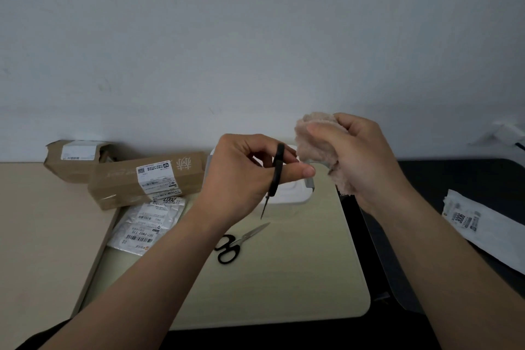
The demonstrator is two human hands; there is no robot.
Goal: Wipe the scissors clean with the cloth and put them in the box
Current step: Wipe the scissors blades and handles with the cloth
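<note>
My left hand pinches the scissors over the white box. My right hand clutches the fluffy cloth. I'd wipe handle-to-tip, blades seemingly closed.

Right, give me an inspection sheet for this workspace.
Surface: pale tabletop; dark desk to its right.
Job's things: held scissors point blades down; second scissors lie on the tabletop; cloth bunched; white box behind the hands, lid seemingly on.
Clutter: cardboard parcels and silver mail bags at left; white mailer at right.
Hands: left hand grips the held scissors; right hand holds the cloth.
Cables: possibly a dark lead by a white object, unclear.
Surroundings: plain wall.
</note>
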